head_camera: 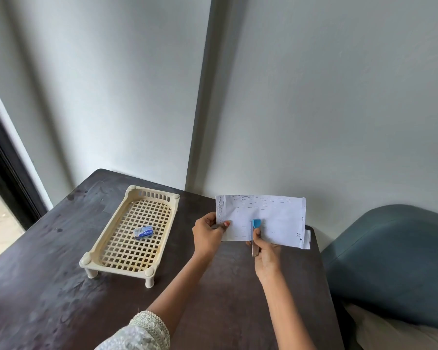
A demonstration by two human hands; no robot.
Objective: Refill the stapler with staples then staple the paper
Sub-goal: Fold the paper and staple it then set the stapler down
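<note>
Right of the frame's center, the left hand (208,234) pinches the left edge of the paper (276,218), held above the dark table (48,286). The right hand (266,256) has its fingers clamped on the blue-tipped stapler (255,233), which sits over the paper's lower edge. At center left, the staple box (143,232) lies in the cream tray (106,258).

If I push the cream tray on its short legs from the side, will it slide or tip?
Likely slide. The lattice tray looks like thin, light plastic and sits low on the table. Its legs could catch and tip it slightly. The small staple box inside would probably shift.
</note>
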